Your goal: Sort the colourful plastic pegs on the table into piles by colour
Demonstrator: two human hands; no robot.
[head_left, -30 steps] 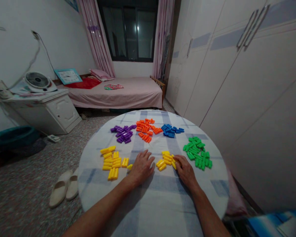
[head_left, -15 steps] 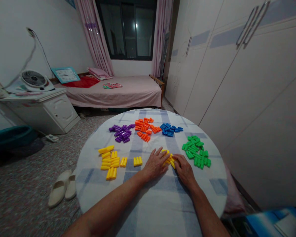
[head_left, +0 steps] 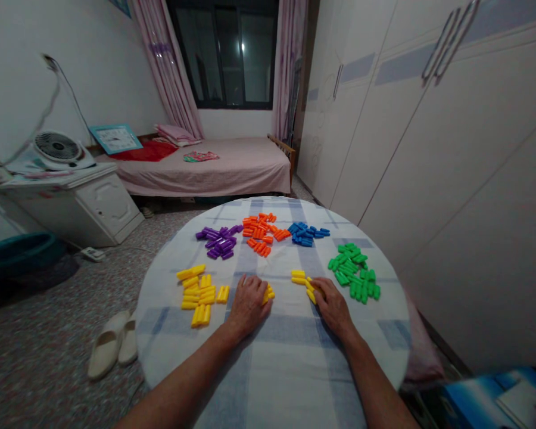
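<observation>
My left hand (head_left: 249,302) is curled over a few small yellow plastic tubes (head_left: 269,293), which show past its fingertips on the right. My right hand (head_left: 333,304) is closed, with its fingertips on yellow tubes (head_left: 311,295) lying at a slant. Just beyond those fingertips lie more yellow tubes (head_left: 298,276), side by side. Left of my left hand stands a short yellow row (head_left: 222,294), next to a larger yellow pile (head_left: 199,295). My palms hide part of what lies under them.
Across the round table (head_left: 277,381) are purple (head_left: 221,241), orange (head_left: 261,232), blue (head_left: 304,233) and green (head_left: 355,273) piles of like tubes. Slippers (head_left: 111,345) lie on the floor at left. A wardrobe (head_left: 451,208) stands close on the right, a bed (head_left: 232,173) behind.
My left hand has moved left, off the yellow tubes beside my right hand and onto the short yellow row in the middle. My right hand has barely moved.
</observation>
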